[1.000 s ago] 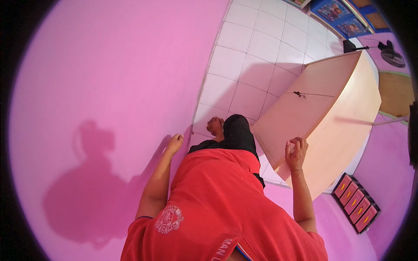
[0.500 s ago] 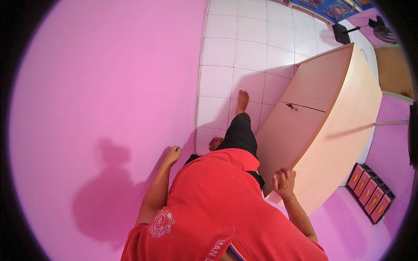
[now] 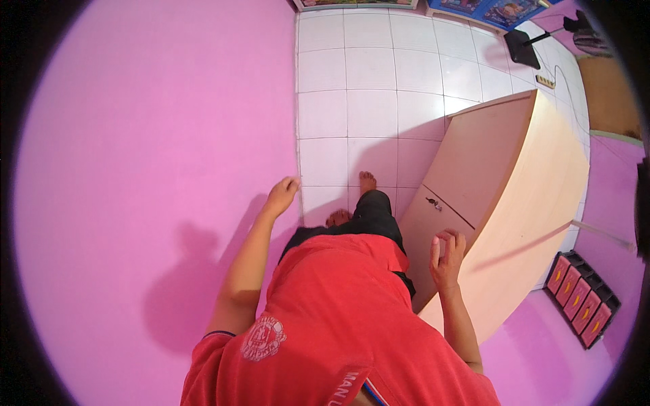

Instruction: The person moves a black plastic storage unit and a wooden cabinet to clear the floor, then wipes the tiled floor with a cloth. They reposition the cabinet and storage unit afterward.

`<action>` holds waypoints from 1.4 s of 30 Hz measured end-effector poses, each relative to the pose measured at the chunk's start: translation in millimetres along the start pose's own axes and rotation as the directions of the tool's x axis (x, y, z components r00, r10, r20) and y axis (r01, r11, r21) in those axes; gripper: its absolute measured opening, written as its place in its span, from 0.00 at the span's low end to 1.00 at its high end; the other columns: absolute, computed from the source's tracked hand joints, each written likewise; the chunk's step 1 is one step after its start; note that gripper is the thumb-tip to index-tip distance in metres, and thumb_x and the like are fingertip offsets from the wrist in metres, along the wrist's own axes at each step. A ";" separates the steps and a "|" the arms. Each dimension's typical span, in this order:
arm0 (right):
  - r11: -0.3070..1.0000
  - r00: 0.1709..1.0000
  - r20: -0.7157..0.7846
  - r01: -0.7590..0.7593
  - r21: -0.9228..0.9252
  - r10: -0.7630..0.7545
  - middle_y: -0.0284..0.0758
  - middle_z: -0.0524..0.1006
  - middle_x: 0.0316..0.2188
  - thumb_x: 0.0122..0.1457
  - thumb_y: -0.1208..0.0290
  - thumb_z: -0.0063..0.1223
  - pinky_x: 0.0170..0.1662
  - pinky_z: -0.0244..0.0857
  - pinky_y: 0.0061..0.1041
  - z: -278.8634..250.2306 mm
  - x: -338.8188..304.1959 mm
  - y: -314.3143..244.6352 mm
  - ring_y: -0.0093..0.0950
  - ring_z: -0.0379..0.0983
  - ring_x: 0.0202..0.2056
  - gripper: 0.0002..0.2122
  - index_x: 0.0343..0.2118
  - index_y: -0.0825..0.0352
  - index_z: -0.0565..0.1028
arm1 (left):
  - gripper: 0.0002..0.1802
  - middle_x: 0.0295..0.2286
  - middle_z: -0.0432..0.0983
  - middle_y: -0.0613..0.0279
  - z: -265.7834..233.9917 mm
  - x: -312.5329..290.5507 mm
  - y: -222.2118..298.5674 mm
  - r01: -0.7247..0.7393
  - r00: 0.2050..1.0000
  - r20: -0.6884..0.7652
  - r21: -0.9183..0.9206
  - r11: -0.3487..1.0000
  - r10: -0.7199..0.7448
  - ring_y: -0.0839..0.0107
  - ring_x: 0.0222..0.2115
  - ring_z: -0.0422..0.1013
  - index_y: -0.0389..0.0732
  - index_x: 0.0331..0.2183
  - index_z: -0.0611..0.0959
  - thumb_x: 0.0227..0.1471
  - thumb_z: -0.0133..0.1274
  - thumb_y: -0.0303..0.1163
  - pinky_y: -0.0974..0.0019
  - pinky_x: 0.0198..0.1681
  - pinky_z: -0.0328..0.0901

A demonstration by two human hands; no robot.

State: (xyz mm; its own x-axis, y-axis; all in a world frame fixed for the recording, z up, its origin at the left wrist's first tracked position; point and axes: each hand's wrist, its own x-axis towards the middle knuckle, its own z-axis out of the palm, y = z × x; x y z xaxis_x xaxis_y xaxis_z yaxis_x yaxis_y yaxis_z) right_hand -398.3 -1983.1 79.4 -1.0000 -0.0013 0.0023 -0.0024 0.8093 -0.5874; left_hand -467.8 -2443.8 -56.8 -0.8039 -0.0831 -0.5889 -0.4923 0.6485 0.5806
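Since the frame half a second ago, the view has shifted: the pale cabinet's [image 3: 531,172] far end sits lower and farther left, the left hand [image 3: 282,196] has come forward along the wall, and a power strip [image 3: 545,82] now shows more plainly by that far end.

The pink wall [image 3: 156,115] fills the left side, its base a straight edge running forward. White floor tiles [image 3: 372,111] form a lane between wall and cabinet, widest ahead and narrowed near the body by the cabinet's slanting front. The cabinet is the main obstacle, standing close on the right, its long front edge running diagonally beside the right hand [image 3: 448,260].

A black rack with pink drawers [image 3: 579,301] stands beyond the cabinet at lower right. Blue furniture with picture panels [image 3: 494,12] borders the far end of the floor, and a black stand base [image 3: 520,49] rests just before it.

The right hand's fingers are loosely bent, thumb apart, holding nothing visible; whether it touches the cabinet I cannot tell. The left hand's fingers are slightly bent, nothing seen in them, near the wall. Two bare feet [image 3: 367,181] show on the tiles. Smallest is a metal fitting [image 3: 434,204] on the cabinet's front.
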 end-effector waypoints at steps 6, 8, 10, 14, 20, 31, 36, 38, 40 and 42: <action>0.999 1.000 0.010 0.029 0.034 -0.030 0.42 0.70 0.37 0.59 0.71 0.51 0.46 0.60 0.37 -3.1 73.2 -6.5 0.40 0.66 0.41 0.06 0.36 0.67 0.70 | 0.23 0.34 0.78 0.49 2.2 26.9 -4.2 0.090 0.996 0.017 -0.048 0.995 -0.089 0.56 0.38 0.74 0.36 0.40 0.79 0.58 0.44 0.46 0.59 0.43 0.65; 0.999 1.000 0.004 0.017 0.027 -0.017 0.42 0.71 0.37 0.59 0.71 0.51 0.45 0.60 0.38 -3.0 97.3 -8.5 0.40 0.67 0.41 0.06 0.36 0.67 0.70 | 0.23 0.33 0.78 0.49 -0.7 29.0 -26.3 0.150 0.988 0.017 0.012 0.989 -0.151 0.56 0.37 0.74 0.35 0.39 0.80 0.58 0.44 0.46 0.58 0.43 0.65; 1.000 1.000 0.025 0.005 0.022 -0.006 0.42 0.71 0.37 0.59 0.72 0.51 0.45 0.60 0.38 -0.8 116.2 -10.4 0.41 0.67 0.41 0.06 0.36 0.67 0.70 | 0.23 0.32 0.78 0.49 1.7 24.3 -53.7 0.227 0.974 0.005 0.077 0.971 -0.228 0.55 0.36 0.74 0.35 0.37 0.80 0.58 0.44 0.46 0.58 0.41 0.66; 0.999 0.993 0.107 0.048 -0.004 -0.048 0.42 0.71 0.36 0.58 0.73 0.50 0.44 0.61 0.37 12.8 170.3 -14.0 0.41 0.67 0.40 0.06 0.36 0.68 0.70 | 0.23 0.28 0.78 0.48 3.9 27.5 -108.4 0.424 0.906 0.011 -0.062 0.904 -0.424 0.54 0.32 0.74 0.33 0.36 0.80 0.58 0.43 0.45 0.55 0.38 0.66; 0.980 0.951 0.248 0.196 -0.021 -0.185 0.41 0.71 0.35 0.58 0.74 0.51 0.42 0.62 0.37 41.1 293.9 -41.3 0.39 0.68 0.38 0.05 0.35 0.68 0.70 | 0.24 0.26 0.77 0.48 19.0 59.9 -144.9 0.446 0.887 0.008 -0.266 0.855 -0.461 0.58 0.27 0.74 0.31 0.35 0.79 0.56 0.44 0.45 0.56 0.35 0.67; 0.908 0.817 0.415 0.416 0.054 -0.399 0.40 0.71 0.31 0.58 0.73 0.52 0.37 0.66 0.33 76.7 517.3 -101.9 0.35 0.70 0.34 0.06 0.36 0.67 0.71 | 0.23 0.37 0.76 0.55 -21.3 157.9 3.0 0.290 0.903 -0.081 -0.611 0.736 -0.423 0.66 0.37 0.74 0.34 0.42 0.76 0.59 0.43 0.46 0.62 0.40 0.66; 0.874 0.734 0.521 0.484 0.049 -0.435 0.38 0.72 0.31 0.58 0.73 0.52 0.38 0.67 0.34 92.7 566.5 -64.0 0.34 0.71 0.34 0.05 0.36 0.65 0.70 | 0.23 0.36 0.77 0.52 -12.7 154.0 24.7 0.265 0.791 -0.129 -0.809 0.525 -0.598 0.66 0.36 0.76 0.31 0.43 0.76 0.60 0.44 0.44 0.64 0.41 0.67; 0.858 0.697 0.573 0.512 0.024 -0.432 0.38 0.72 0.31 0.58 0.73 0.53 0.38 0.67 0.34 95.7 588.2 -37.0 0.34 0.71 0.33 0.05 0.36 0.65 0.70 | 0.23 0.38 0.77 0.55 7.9 138.1 25.0 0.330 0.718 -0.086 -0.831 0.447 -0.690 0.66 0.36 0.75 0.33 0.45 0.75 0.60 0.44 0.44 0.66 0.38 0.68; 0.868 0.662 0.621 0.493 0.059 -0.419 0.39 0.74 0.33 0.58 0.72 0.53 0.38 0.68 0.33 92.3 613.7 -10.8 0.35 0.72 0.33 0.05 0.34 0.67 0.72 | 0.24 0.38 0.77 0.55 40.5 114.5 30.6 0.325 0.625 -0.061 -0.886 0.331 -0.778 0.67 0.36 0.75 0.33 0.45 0.75 0.60 0.44 0.45 0.67 0.35 0.68; 0.889 0.640 0.673 0.454 0.058 -0.371 0.40 0.74 0.34 0.59 0.71 0.52 0.39 0.69 0.33 81.0 641.3 13.1 0.35 0.72 0.34 0.05 0.34 0.67 0.73 | 0.24 0.36 0.77 0.57 78.4 98.1 44.6 0.356 0.537 0.023 -0.913 0.202 -0.843 0.68 0.34 0.75 0.34 0.44 0.75 0.59 0.45 0.46 0.67 0.29 0.67</action>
State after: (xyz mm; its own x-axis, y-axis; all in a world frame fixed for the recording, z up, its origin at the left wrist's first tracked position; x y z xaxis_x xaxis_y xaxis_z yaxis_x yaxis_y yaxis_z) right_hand -1039.8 -2020.9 7.6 -0.6395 -0.6965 -0.3255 -0.4563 0.6846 -0.5684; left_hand -542.4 -2363.7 -132.8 -0.0091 -0.5738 -0.8189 -0.6897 -0.5894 0.4206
